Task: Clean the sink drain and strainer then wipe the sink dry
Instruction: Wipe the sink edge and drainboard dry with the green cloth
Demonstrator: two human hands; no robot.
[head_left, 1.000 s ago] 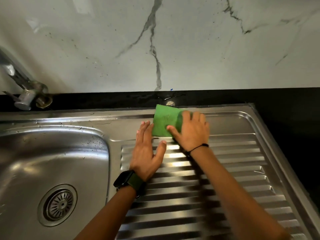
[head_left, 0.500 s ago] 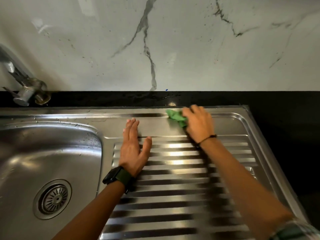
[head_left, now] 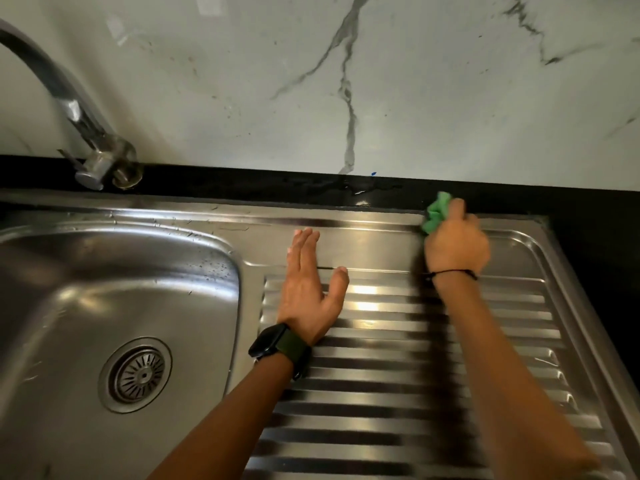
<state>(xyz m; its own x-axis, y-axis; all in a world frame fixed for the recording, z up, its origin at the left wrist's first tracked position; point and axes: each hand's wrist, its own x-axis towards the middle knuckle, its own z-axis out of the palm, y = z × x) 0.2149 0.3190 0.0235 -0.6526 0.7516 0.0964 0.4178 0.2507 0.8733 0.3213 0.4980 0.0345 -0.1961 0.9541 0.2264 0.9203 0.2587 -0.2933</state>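
Note:
A steel sink basin [head_left: 104, 299] fills the left, with its round drain strainer [head_left: 135, 374] at the bottom. To its right lies the ribbed drainboard [head_left: 398, 358]. My right hand [head_left: 455, 244] grips a bunched green cloth [head_left: 437, 216] at the drainboard's back rim, near the right corner. My left hand [head_left: 308, 289], with a dark watch on the wrist, rests flat with straight fingers on the drainboard's left part, beside the basin.
A chrome faucet [head_left: 86, 129] rises at the back left from the black counter strip [head_left: 242, 183]. A marble backsplash [head_left: 346, 81] stands behind. Black countertop [head_left: 595, 254] borders the drainboard on the right. Water droplets dot the basin's rim.
My right hand has bunched up the flat green cloth and slid it right along the back rim. My left hand has stayed flat on the drainboard.

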